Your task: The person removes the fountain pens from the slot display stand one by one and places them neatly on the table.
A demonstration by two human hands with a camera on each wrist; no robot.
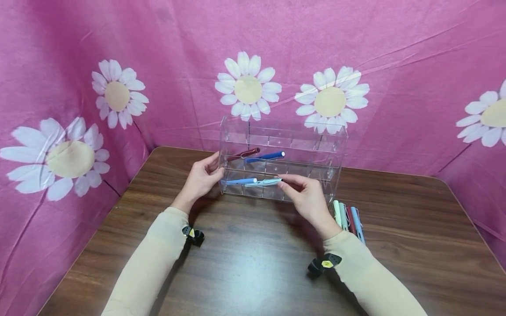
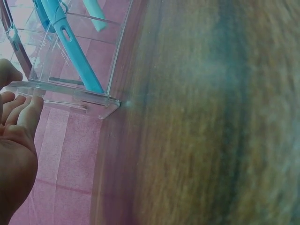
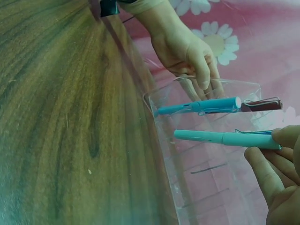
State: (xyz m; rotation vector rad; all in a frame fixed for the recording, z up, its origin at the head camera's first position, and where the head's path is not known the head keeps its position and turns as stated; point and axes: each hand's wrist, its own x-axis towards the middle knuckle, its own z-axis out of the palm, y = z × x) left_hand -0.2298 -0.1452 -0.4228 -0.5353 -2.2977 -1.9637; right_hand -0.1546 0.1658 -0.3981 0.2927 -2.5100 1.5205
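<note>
A clear plastic pen rack (image 1: 334,175) stands on the table, pens lying in it. My left hand (image 1: 201,177) grips the rack's left side panel, thumb on one face and fingers on the other in the left wrist view. Between the thumb and fingers of my right hand (image 1: 306,197) is a pale aqua pen (image 3: 225,138), pinched at its clip end. It lies over the rack's lower tier, right of a light blue pen (image 3: 199,106) that slants in the leftmost slot. Higher up sit a maroon pen (image 1: 249,153) and a dark blue pen (image 1: 265,157).
Right of the rack, partly behind my right wrist, several pens lie side by side: a pale green pen (image 1: 337,213), a sage pen (image 1: 343,216), a dark red pen (image 1: 350,219) and a blue pen (image 1: 357,224). A pink daisy-printed cloth (image 1: 178,57) hangs behind the wooden table (image 1: 245,263).
</note>
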